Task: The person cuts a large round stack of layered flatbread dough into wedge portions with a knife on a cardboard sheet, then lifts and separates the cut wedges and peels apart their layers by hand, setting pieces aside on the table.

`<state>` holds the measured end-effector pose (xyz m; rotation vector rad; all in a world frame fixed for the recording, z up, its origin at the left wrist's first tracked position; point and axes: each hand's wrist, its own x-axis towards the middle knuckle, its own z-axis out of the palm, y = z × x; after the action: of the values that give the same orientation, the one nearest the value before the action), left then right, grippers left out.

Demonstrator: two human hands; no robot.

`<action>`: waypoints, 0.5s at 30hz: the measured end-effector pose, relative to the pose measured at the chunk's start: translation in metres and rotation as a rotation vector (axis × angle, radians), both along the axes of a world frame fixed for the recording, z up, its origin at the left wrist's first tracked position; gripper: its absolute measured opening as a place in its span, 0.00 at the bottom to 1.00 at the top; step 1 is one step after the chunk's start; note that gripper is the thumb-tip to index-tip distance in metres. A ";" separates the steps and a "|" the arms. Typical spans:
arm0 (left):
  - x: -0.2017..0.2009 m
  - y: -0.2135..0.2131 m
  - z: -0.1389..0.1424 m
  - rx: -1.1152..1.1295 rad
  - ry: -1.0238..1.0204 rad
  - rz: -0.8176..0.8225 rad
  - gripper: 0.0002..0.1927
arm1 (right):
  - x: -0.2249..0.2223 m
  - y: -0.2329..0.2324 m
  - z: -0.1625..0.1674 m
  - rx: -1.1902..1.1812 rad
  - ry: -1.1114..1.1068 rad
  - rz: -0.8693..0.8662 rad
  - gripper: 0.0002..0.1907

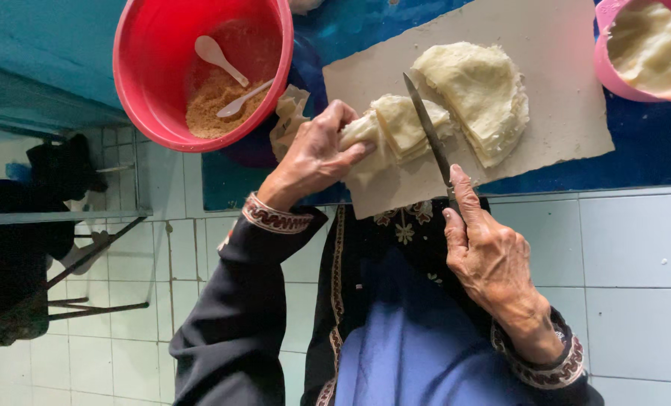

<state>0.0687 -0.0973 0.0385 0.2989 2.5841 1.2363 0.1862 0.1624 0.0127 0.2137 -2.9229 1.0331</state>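
While right fingers [467, 214] clasp knife [428, 128], left fingers [347, 139] pinch wrappers [396, 128]

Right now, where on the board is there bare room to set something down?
The cutting board is bare along its far edge above the stacked wrappers and toward the pink bowl. It is crowded where the left hand pins the cut pieces beside the knife in the right hand.

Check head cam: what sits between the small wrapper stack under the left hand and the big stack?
The knife blade, held by the right hand, lies between small stack and big stack; head view.
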 end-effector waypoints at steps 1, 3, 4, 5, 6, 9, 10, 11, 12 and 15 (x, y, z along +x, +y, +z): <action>0.000 -0.004 0.002 0.043 -0.028 -0.004 0.21 | 0.000 0.000 0.000 0.017 -0.029 -0.005 0.33; 0.002 -0.012 0.005 0.130 -0.085 -0.007 0.20 | -0.001 0.001 0.001 0.050 -0.088 -0.010 0.34; 0.002 -0.015 0.007 0.138 -0.081 -0.008 0.20 | -0.001 0.002 0.001 0.061 -0.076 -0.008 0.34; 0.004 -0.018 0.007 0.147 -0.077 -0.010 0.20 | -0.001 0.002 0.002 0.073 -0.063 -0.006 0.34; 0.004 -0.020 0.008 0.156 -0.073 -0.011 0.20 | -0.001 0.002 0.002 0.084 -0.051 -0.003 0.33; 0.005 -0.021 0.010 0.284 -0.044 -0.024 0.20 | -0.001 0.001 0.002 0.134 -0.091 -0.016 0.33; 0.006 -0.022 0.013 0.231 -0.038 -0.021 0.20 | -0.001 0.000 0.003 0.139 -0.080 -0.015 0.34; 0.007 -0.023 0.015 0.178 -0.035 -0.018 0.20 | -0.001 0.000 0.003 0.143 -0.071 -0.013 0.34; 0.007 -0.023 0.018 0.125 -0.031 -0.017 0.20 | -0.001 0.000 0.003 0.147 -0.061 -0.014 0.34; 0.007 -0.026 0.027 0.016 0.033 -0.038 0.18 | -0.001 0.000 0.004 0.170 -0.051 0.000 0.33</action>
<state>0.0760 -0.1238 0.0652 0.3730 2.5846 1.2501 0.1853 0.1623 0.0166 0.1950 -3.0574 0.8017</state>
